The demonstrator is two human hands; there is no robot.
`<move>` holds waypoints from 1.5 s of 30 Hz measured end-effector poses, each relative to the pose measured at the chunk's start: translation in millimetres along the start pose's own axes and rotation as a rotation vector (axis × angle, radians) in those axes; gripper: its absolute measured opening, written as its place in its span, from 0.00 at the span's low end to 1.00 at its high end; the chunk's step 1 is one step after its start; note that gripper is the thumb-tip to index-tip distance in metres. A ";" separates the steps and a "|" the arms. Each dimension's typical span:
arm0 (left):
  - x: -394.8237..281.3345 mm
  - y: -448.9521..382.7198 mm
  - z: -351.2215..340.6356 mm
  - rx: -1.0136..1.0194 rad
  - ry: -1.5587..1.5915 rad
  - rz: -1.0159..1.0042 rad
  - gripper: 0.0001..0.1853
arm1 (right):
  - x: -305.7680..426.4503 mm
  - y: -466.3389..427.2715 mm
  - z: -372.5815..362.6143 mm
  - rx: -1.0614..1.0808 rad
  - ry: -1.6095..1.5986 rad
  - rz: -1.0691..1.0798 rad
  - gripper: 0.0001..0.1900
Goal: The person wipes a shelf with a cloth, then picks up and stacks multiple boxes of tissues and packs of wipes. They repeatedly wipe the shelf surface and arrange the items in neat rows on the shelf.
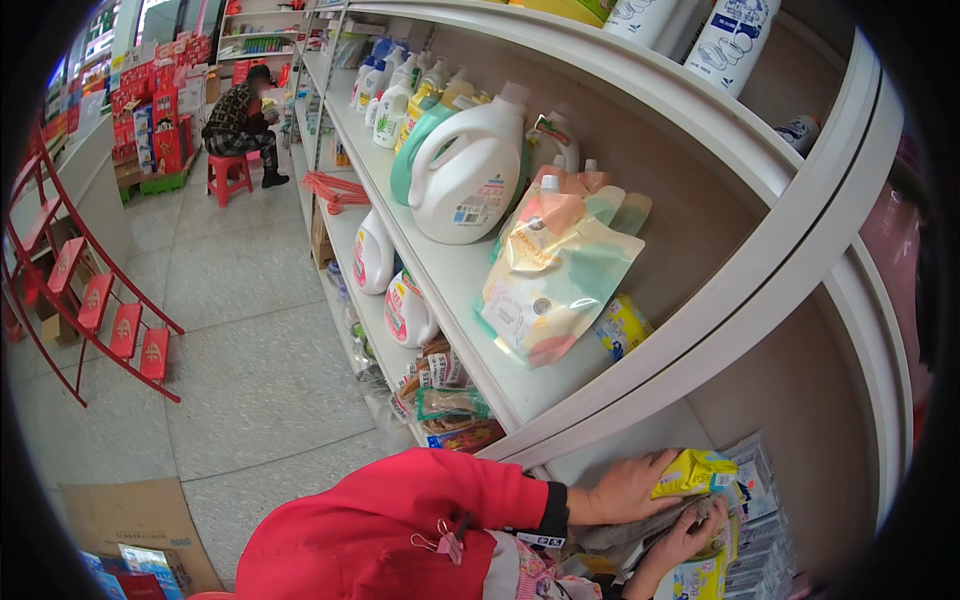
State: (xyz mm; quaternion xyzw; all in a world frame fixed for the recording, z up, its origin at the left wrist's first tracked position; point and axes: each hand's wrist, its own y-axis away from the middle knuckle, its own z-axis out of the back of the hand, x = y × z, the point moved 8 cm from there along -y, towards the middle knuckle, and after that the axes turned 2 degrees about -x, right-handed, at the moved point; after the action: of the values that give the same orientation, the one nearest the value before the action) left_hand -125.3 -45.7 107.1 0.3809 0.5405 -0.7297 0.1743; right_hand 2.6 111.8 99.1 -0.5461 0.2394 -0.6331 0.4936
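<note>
My left hand [630,486], coming out of a red sleeve with a black cuff, grips a yellow plastic packet [696,474] at the lower right. Just below it, my right hand [686,534] holds a grey cloth [637,529], bunched between the two hands and close to the packet's underside. More yellow packets [701,577] lie below my right hand. Beside them are rows of clear-wrapped packages [765,525] on the shelf. Part of the cloth and of my right fingers is hidden.
A curved-looking white shelf upright [690,315] stands beyond my hands. Left of it, shelves carry refill pouches [559,277], a large white detergent jug [472,172] and bagged insoles [442,371]. A red step ladder [124,330], flat cardboard [139,525] and a person on a red stool [229,176] are farther left.
</note>
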 end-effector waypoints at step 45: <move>-44.1 6.4 20.6 0.027 0.544 -0.435 0.31 | -41.2 13.2 -25.3 0.274 -0.734 -0.511 0.25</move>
State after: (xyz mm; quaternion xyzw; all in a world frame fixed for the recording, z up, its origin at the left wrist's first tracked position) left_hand -100.1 -73.9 138.3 0.4396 0.6259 -0.6287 -0.1409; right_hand -19.5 137.1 61.9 -0.7052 -0.1788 -0.5250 0.4416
